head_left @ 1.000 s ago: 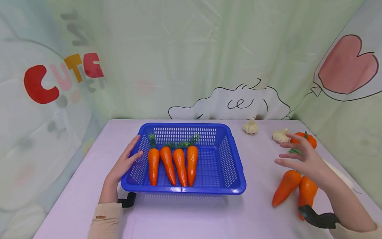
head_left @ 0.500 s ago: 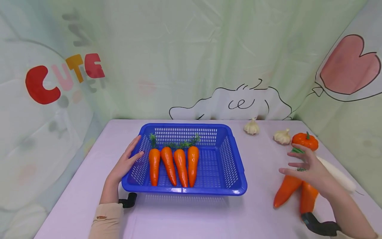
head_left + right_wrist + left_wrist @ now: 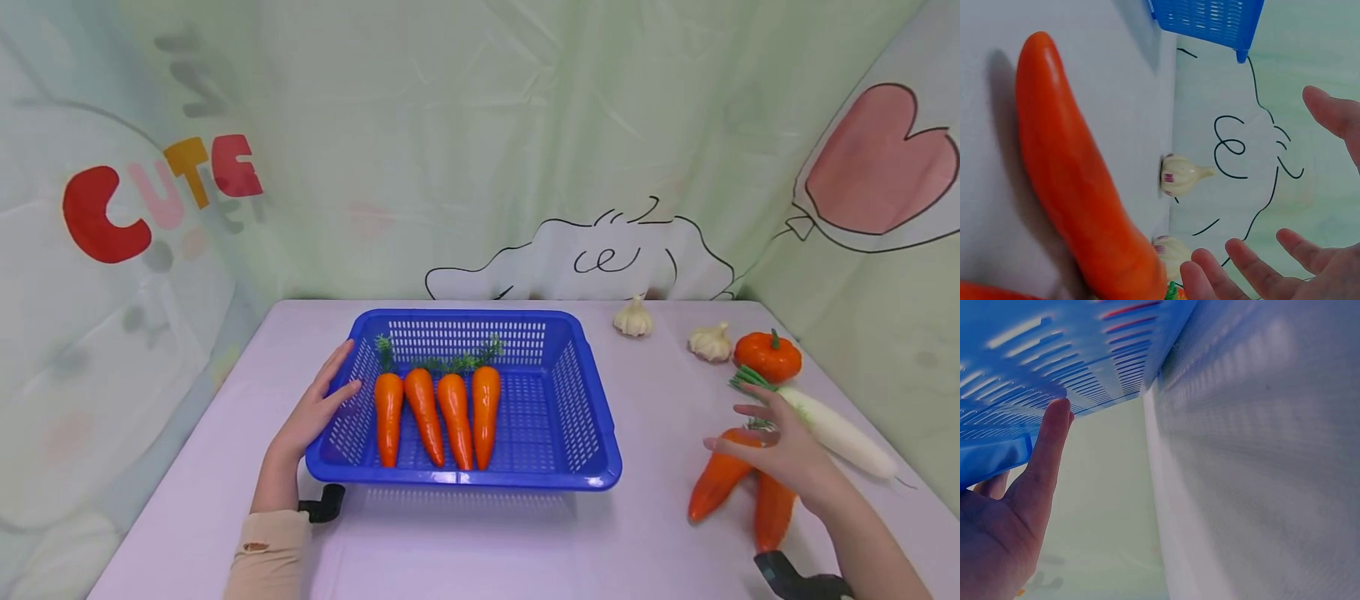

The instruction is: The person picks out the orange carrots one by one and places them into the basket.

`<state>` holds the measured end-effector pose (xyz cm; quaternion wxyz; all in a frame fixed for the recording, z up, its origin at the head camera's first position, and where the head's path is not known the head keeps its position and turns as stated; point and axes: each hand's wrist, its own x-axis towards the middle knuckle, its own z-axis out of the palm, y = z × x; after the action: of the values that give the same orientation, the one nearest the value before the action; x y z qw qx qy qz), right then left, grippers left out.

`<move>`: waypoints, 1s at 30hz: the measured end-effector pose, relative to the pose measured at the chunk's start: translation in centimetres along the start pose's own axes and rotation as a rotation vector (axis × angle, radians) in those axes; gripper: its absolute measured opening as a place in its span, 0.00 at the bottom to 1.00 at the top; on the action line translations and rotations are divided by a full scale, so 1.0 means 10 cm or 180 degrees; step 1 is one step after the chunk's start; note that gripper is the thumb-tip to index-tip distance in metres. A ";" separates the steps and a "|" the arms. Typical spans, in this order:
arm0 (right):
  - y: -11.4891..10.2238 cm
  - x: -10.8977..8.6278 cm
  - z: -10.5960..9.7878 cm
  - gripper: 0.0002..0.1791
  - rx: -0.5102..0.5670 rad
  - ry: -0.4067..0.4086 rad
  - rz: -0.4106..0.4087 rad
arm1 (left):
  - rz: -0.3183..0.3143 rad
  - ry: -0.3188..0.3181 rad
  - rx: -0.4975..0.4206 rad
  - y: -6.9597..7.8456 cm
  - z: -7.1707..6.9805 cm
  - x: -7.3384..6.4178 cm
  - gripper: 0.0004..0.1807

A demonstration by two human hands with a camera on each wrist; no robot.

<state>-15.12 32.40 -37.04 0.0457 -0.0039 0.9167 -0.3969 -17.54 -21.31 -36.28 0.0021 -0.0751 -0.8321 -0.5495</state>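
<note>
A blue plastic basket (image 3: 517,479) stands on the table, with several orange carrots (image 3: 453,417) side by side in its left half, green tops toward the back. My left hand (image 3: 303,417) holds the basket's left rim. The thumb lies over the rim, while a finger (image 3: 1050,444) touches the slotted wall outside. On the right, my right hand (image 3: 787,454) hovers with spread fingers above two loose carrots (image 3: 716,483), holding nothing. It partly covers them in the head view. The right wrist view shows one carrot (image 3: 1072,169) close up, beside the fingers.
A white radish (image 3: 840,433) with green stalks lies right of the right hand. Behind it sit a small orange pumpkin (image 3: 768,358) and a garlic bulb (image 3: 709,342). Another garlic bulb (image 3: 1179,175) is near the table's back edge. A printed curtain (image 3: 480,150) hangs behind the table.
My right hand has moved down and slightly right, from near the pumpkin and garlic to above the loose carrots. The left hand and the basket keep their place.
</note>
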 end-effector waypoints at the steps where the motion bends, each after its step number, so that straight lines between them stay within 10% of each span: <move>1: 0.01 0.00 0.00 0.51 -0.0023 -0.0026 0.0036 | 0.0003 0.0003 0.0003 0.00 0.00 0.00 0.33; 30: 0.16 0.08 0.15 0.58 -0.0422 -0.0149 0.0465 | 0.0036 0.0000 -0.0062 0.00 -0.01 0.01 0.33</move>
<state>-15.75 32.41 -39.28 0.0955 0.0506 0.9375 -0.3307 -17.61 -21.39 -36.27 0.0046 -0.0798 -0.8263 -0.5575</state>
